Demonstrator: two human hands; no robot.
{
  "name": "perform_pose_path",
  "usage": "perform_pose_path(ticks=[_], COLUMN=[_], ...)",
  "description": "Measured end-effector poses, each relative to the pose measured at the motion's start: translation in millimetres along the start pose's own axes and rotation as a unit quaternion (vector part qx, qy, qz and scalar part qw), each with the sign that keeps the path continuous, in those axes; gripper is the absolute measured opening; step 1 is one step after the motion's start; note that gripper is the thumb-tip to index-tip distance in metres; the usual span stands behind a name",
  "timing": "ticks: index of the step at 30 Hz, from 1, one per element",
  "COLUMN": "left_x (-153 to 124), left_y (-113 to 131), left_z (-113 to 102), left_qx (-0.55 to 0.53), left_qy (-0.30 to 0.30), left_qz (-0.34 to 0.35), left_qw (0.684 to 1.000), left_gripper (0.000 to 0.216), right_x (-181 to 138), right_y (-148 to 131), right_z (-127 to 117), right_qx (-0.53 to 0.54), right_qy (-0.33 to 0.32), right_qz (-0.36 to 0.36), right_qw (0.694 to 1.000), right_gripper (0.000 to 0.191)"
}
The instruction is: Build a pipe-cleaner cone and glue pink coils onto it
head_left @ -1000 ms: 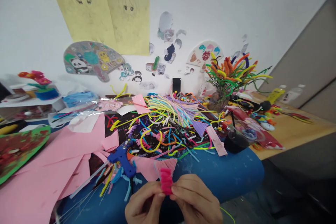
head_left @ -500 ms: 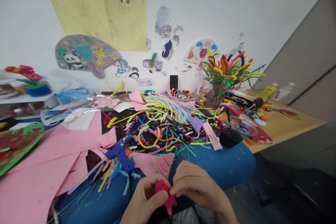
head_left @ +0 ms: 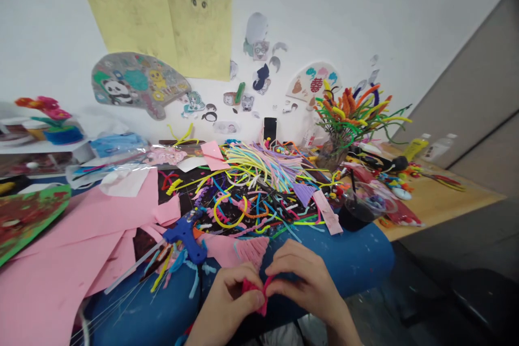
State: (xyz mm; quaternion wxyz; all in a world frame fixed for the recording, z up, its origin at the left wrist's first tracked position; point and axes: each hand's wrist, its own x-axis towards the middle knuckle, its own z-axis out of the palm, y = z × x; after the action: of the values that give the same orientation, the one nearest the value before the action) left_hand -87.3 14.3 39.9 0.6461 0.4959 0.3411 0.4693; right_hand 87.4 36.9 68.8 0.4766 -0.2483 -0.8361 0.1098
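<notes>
At the bottom middle of the view, both my hands pinch one small magenta pipe-cleaner piece (head_left: 259, 293). My left hand (head_left: 229, 305) grips its left side with thumb and forefinger. My right hand (head_left: 302, 284) holds its right end with the fingers curled over it. The piece is bent and mostly hidden between my fingers. Just beyond my hands lie a fringed pink paper strip (head_left: 250, 250) and a blue glue gun (head_left: 186, 238) on the blue table (head_left: 357, 259).
Loose pipe cleaners (head_left: 259, 184) cover the table's middle. Pink paper sheets (head_left: 73, 248) spread to the left. A dark cup (head_left: 354, 215) stands at the right, and behind it a vase of pipe-cleaner stems (head_left: 348, 119). A wooden table (head_left: 446, 200) adjoins on the right.
The magenta piece, held upright as a thick roll a second ago, now sits lower and bent between my fingers. My hands have closed in over it.
</notes>
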Motion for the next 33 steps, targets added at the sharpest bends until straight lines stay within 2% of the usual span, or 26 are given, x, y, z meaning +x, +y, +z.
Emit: perform_pose_path(ticks=[5,8,10,12,15,18,22,26,29,33], left_x=[4,7,9,12,13,13,12,10,7,3], left_y=[-17,-27,-30,-32,-34,-37,-42,-40,-32,-23], left_z=[-3,-3,-2,0,1,0,-2,1,2,-5], left_qx=[0.006,0.002,-0.008,-0.024,-0.047,-0.050,-0.018,0.059,0.113,0.149], left_qy=[0.111,0.147,0.169,0.188,0.207,0.213,0.221,0.243,0.221,0.159], left_qz=[0.046,0.070,0.084,0.089,0.097,0.099,0.106,0.156,0.206,0.219], left_qw=[0.993,0.987,0.982,0.978,0.972,0.971,0.969,0.956,0.947,0.951], left_gripper=[0.020,0.022,0.024,0.024,0.026,0.027,0.024,0.014,0.009,0.011], right_x=[-14,-25,-31,-35,-36,-35,-33,-38,-47,-53], right_y=[-9,-12,-13,-13,-12,-12,-14,-14,-14,-13], right_z=[18,38,54,69,87,95,97,97,97,94], right_qx=[-0.026,0.000,0.028,0.048,0.066,0.078,0.073,0.032,-0.016,-0.030], right_qy=[0.091,0.145,0.213,0.279,0.326,0.343,0.355,0.342,0.325,0.312], right_qz=[0.067,0.119,0.141,0.152,0.169,0.185,0.192,0.184,0.169,0.158], right_qw=[0.993,0.982,0.966,0.947,0.928,0.917,0.912,0.921,0.930,0.936], right_gripper=[0.006,0.015,0.021,0.023,0.021,0.020,0.028,0.033,0.033,0.030])
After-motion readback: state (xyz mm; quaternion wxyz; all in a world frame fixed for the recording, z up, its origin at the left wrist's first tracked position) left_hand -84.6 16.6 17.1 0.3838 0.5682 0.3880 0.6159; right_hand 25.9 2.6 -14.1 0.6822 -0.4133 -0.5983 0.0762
